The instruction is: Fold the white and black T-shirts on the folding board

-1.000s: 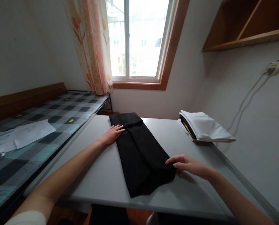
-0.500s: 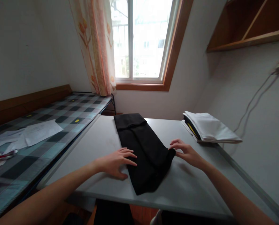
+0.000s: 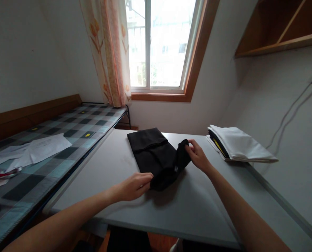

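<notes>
A folded black cloth garment [image 3: 156,150] lies on the white table in front of me, its far part flat with a folded-over band. Its near end is lifted and curled up off the tabletop. My left hand [image 3: 137,185] is closed, gripping the near left corner of the cloth. At the right, my right hand [image 3: 196,154] pinches the raised right corner between thumb and fingers. What kind of garment it is, I cannot tell.
The white table [image 3: 114,154] carries a folded white cloth stack [image 3: 240,143] at the back right, with black and yellow inside. Left of the table is a bed [image 3: 66,126] with papers [image 3: 40,148] on it. A power cord [image 3: 287,115] hangs on the right wall.
My left hand has gone from spread on the cloth's edge to gripping its near corner. Both hands have lifted the near end and folded it away from me; the right hand moved farther up.
</notes>
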A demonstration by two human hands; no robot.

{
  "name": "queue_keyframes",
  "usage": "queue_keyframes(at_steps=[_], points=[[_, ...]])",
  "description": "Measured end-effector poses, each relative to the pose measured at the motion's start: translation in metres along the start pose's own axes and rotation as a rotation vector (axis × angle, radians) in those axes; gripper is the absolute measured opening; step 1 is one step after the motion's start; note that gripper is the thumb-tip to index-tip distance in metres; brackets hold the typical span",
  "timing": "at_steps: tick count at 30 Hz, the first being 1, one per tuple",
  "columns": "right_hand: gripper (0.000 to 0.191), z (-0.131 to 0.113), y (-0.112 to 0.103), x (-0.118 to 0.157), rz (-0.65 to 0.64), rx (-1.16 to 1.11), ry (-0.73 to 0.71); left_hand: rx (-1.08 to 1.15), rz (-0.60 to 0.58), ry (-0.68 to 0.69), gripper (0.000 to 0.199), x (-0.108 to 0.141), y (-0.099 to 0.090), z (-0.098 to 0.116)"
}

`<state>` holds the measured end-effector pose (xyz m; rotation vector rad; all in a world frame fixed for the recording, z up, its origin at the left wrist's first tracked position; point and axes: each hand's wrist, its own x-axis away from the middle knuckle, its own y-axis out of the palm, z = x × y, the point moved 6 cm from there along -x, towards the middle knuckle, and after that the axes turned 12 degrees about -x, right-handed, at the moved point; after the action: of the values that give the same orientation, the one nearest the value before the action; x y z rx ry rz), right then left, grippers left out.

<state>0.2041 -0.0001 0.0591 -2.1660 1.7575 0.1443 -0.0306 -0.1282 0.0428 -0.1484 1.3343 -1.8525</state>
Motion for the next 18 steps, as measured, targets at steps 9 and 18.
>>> queue_keyframes(at_steps=[9, 18], points=[[0.016, 0.058, 0.032, -0.068, 0.028, 0.480, 0.108, 0.838, 0.389, -0.905, 0.060, 0.007, -0.005, -0.103], [0.029, 0.068, 0.037, -0.067, 0.019, 0.708, 0.199, 0.695, 0.378, -0.793, 0.060, -0.004, -0.001, -0.122]])
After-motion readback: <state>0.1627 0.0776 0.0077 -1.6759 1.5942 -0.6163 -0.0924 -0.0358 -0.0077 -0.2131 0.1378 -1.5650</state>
